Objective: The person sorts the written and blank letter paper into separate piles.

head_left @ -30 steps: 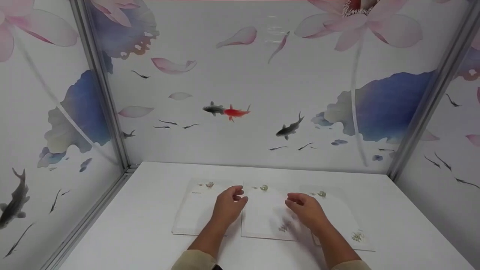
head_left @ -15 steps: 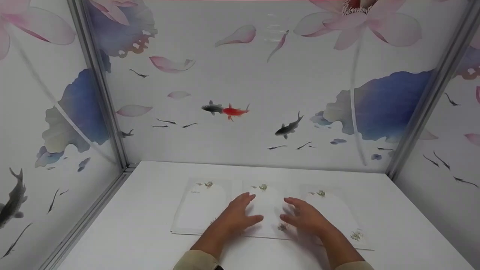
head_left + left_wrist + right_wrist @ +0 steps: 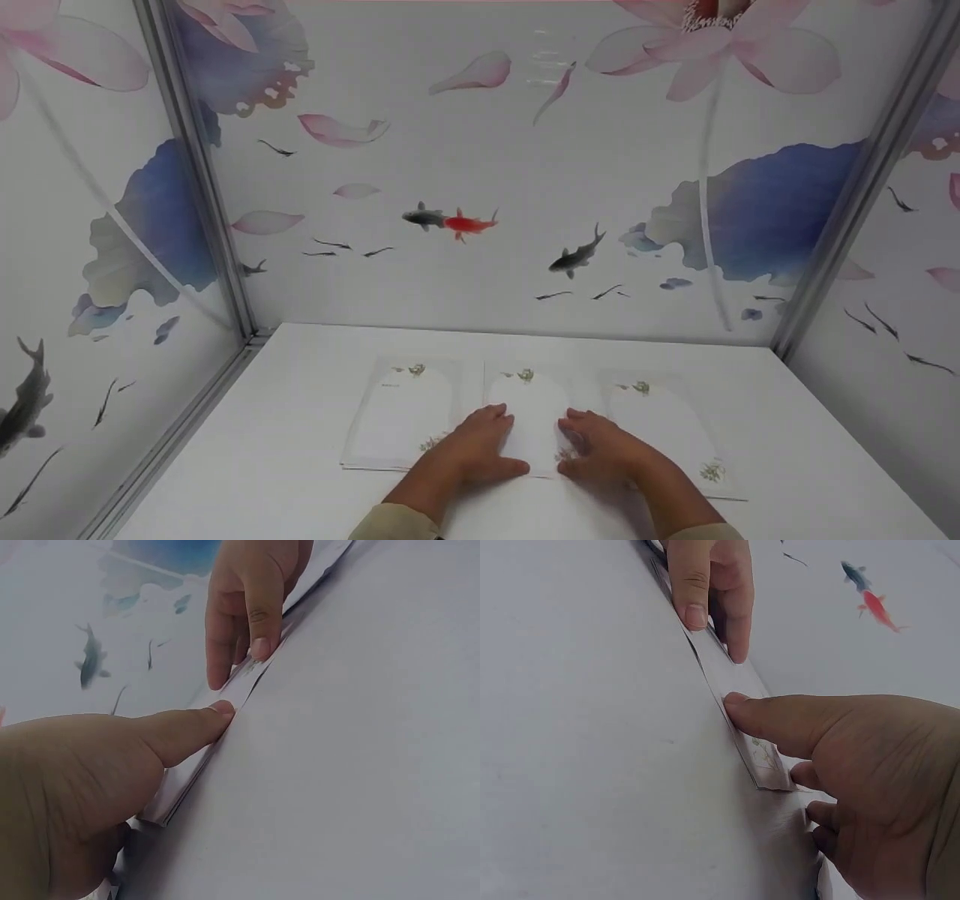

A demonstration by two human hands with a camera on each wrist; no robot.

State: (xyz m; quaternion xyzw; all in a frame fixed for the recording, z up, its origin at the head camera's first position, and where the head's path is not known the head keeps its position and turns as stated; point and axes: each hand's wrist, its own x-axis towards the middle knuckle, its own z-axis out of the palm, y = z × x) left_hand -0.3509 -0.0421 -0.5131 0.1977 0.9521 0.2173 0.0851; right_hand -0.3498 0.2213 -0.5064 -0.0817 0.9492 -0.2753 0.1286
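A middle sheet of letter paper (image 3: 534, 427) with a printed sprig at its top lies flat between my two hands. My left hand (image 3: 478, 448) lies over its left side, with the thumb touching the near edge. Over the right side is my right hand (image 3: 606, 451), its thumb also at the near edge and its fingers spread forward, partly covering a printed flower. In both wrist views the thumbs press on the near edge of a thin paper stack (image 3: 176, 791), which shows more than one layer at its corner.
A matching left sheet (image 3: 397, 420) and right sheet (image 3: 660, 442) lie on either side on the white table (image 3: 292, 390). Behind stands a wall panel (image 3: 450, 292) printed with fish and lotus; metal posts (image 3: 202, 187) frame the corners.
Both hands have come down and toward the near edge of the middle sheet. The left hand has moved right from beside it, and the fingers of both hands have spread.
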